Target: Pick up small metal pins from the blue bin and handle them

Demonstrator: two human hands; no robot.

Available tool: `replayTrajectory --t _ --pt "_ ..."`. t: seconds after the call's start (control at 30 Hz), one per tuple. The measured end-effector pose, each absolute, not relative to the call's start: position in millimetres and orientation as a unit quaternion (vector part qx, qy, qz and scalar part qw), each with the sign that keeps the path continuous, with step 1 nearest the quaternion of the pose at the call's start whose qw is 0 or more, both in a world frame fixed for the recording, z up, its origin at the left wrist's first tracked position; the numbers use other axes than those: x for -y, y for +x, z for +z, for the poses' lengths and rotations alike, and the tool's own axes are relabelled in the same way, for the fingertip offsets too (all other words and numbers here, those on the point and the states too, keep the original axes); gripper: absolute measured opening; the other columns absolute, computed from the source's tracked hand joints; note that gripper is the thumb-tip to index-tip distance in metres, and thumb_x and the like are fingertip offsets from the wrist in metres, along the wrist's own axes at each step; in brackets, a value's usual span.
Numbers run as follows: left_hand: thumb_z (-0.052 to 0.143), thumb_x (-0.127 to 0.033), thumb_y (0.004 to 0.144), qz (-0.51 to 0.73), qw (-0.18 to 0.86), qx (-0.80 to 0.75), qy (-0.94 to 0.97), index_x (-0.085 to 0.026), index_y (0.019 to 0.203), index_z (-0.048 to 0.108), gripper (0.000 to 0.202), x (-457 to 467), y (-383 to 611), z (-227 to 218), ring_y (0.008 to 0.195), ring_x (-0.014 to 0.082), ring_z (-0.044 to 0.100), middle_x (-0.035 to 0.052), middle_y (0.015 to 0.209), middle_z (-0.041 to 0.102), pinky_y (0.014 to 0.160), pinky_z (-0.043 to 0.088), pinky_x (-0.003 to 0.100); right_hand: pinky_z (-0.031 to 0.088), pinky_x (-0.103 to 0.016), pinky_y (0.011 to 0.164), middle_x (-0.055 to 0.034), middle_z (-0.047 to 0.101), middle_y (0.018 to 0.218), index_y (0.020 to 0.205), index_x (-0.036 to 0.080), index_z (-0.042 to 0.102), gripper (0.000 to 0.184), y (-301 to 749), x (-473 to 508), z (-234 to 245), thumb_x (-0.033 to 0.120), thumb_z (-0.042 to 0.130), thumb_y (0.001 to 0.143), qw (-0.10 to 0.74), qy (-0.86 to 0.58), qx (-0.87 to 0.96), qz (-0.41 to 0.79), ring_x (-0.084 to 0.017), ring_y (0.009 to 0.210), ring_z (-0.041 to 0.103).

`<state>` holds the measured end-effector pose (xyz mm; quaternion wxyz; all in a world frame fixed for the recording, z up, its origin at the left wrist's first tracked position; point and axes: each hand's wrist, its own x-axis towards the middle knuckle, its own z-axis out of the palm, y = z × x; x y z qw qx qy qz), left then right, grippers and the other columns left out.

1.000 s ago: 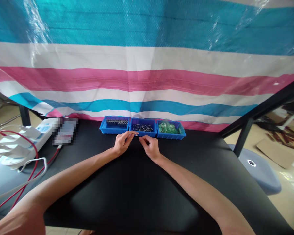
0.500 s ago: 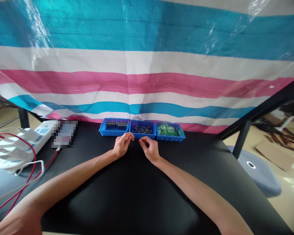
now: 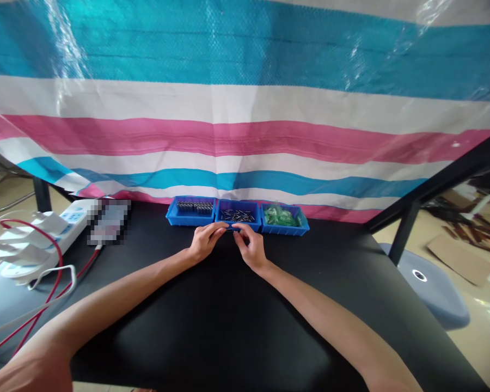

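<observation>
My left hand [image 3: 204,241] and my right hand [image 3: 250,245] meet fingertip to fingertip at the front edge of the middle blue bin [image 3: 219,216]. Both are closed in a pinch. Between the fingertips shows a thin, small piece [image 3: 230,228], too tiny to name. Loose, slim metal pieces [image 3: 240,215], like screws or pins, lie in the middle bin. To its left, another blue bin [image 3: 188,220] has dark cylindrical pieces [image 3: 195,207] in rows. The right blue bin [image 3: 288,230] contains green pieces in clear plastic [image 3: 281,215].
The bins stand on a black table [image 3: 212,326] against a striped tarp [image 3: 237,136]. At left are a white power strip [image 3: 79,209] with plugs, a red cable [image 3: 59,258] and a pixelated device [image 3: 109,222]. A grey stool [image 3: 436,294] stands right of the table.
My left fingertips have moved right and now meet those of my right hand, with the thin piece between them. The right hand has barely shifted. The bins stay where they were.
</observation>
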<state>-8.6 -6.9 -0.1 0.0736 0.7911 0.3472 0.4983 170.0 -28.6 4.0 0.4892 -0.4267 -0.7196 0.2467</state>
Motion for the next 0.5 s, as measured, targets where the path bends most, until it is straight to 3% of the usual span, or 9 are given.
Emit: replayTrajectory --t 0.2,0.5 --pt "0.054 -0.027 0.090 0.501 0.083 -0.359 0.783 -0.017 0.101 0.062 0.017 5.9 -9.2 -5.5 0.065 0.0094 0.066 0.0023 0.085 0.072 0.062 0.051 0.016 0.042 -0.023 0.057 -0.0004 0.060 0.067 0.095 0.019 0.065 0.019 169.0 26.4 2.3 0.028 0.049 0.090 0.477 -0.410 0.739 0.241 -0.012 0.053 0.052" --pt "0.054 -0.029 0.090 0.510 0.084 -0.379 0.767 -0.018 0.103 0.061 0.018 6.2 -10.1 -5.8 0.061 0.0089 0.065 -0.0004 0.075 0.070 0.063 0.051 0.017 0.043 -0.023 0.057 -0.0016 0.065 0.067 0.085 0.018 0.067 0.016 166.8 26.9 1.2 0.024 0.052 0.087 0.428 -0.391 0.785 0.219 -0.013 0.055 0.057"
